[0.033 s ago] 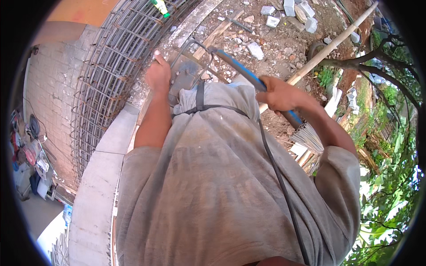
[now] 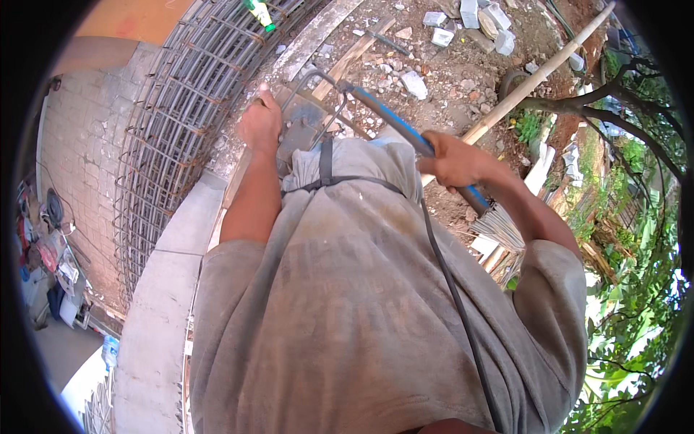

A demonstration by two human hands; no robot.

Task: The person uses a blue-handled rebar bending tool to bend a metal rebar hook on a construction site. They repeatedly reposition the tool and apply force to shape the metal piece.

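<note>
My right hand is closed around the dark handle of a bar-bending lever with a blue stripe, slanting from far left to near right. The lever's far end meets a thin bent steel rod, which curves over a worn bending board. My left hand is closed at the board's left side, thumb up, with the rod running to its fingers. Its grip is partly hidden by the back of the hand. My grey shirt covers the near part of the board.
A long rebar cage lies to the left beside a concrete ledge. Broken blocks and rubble lie at the far side. A wooden pole slants across the right, near tree branches. A green-capped bottle rests at the cage's far end.
The lever's far end has dropped slightly nearer to me, and the bent rod has shifted with it. My left hand has edged a little to the right.
</note>
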